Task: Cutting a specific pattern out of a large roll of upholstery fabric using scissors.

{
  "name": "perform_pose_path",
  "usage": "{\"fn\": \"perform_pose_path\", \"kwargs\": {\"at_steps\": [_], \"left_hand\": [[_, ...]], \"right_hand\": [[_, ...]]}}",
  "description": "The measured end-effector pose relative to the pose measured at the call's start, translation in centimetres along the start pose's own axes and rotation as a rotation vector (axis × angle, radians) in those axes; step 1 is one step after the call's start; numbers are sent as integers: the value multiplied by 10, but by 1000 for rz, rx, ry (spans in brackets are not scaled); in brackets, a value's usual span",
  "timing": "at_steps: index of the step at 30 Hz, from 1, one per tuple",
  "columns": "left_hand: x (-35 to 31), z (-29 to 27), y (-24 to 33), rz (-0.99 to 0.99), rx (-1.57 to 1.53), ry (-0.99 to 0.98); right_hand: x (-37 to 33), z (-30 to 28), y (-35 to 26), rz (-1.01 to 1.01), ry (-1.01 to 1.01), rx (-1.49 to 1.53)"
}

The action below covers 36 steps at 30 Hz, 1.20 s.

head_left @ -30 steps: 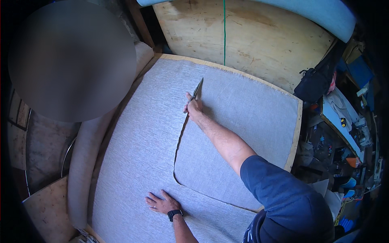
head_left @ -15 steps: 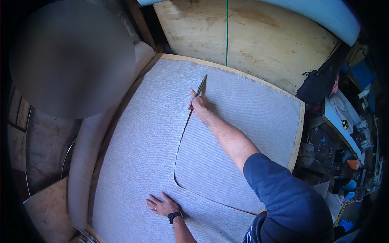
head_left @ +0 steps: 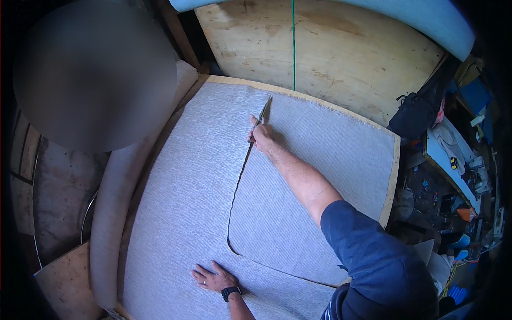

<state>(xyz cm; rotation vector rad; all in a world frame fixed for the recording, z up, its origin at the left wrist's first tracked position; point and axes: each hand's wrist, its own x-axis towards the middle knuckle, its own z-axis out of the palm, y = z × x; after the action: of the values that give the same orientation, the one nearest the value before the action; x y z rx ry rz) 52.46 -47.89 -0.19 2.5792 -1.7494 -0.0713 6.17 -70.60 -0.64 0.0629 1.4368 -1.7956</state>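
Seen from the head camera, a person leans over a broad sheet of grey woven fabric (head_left: 181, 213) spread across a wooden board (head_left: 394, 160), whose pale edge shows along the far and right sides. The right hand (head_left: 261, 137), arm stretched forward, is closed around the handles of a pair of scissors (head_left: 263, 113); the fingers are curled tight on the grip, and the blades point away from the person, up toward the far edge of the board. The blades lie flat against the cloth just beyond the fingertips, at the head of a long cut (head_left: 237, 192) that runs back from the hand toward the person, then curves to the right near the bottom of the sheet. How far the blades themselves are parted cannot be told at this size.

The left hand (head_left: 214, 277), a dark watch (head_left: 230, 292) at the wrist, lies palm down on the fabric near the person's body, fingers spread and flat, gripping nothing. It presses on the cloth to the left of the cut's lower curve, well apart from the scissors.

Beyond the board stands a large plywood panel (head_left: 341, 58) crossed by a thin green line (head_left: 293, 42), with a light blue padded roll (head_left: 426, 21) above it. A black bag (head_left: 421, 112) hangs at the right, beside a cluttered workbench (head_left: 453, 165).
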Motion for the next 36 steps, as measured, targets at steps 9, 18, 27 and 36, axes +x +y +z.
{"fn": "perform_pose_path", "kwargs": {"at_steps": [9, 18, 27, 36], "left_hand": [[1, 4, -1, 4, -22, 32], [8, -2, -15, -37, 2, 46], [3, -5, -4, -19, 3, 34], [4, -1, -9, -26, -23, 35]], "right_hand": [[18, 0, -19, 29, -3, 38], [-6, 21, -32, 174, 26, -157], [19, 4, -34, 56, 0, 29], [20, 0, -60, 63, 10, 9]]}}
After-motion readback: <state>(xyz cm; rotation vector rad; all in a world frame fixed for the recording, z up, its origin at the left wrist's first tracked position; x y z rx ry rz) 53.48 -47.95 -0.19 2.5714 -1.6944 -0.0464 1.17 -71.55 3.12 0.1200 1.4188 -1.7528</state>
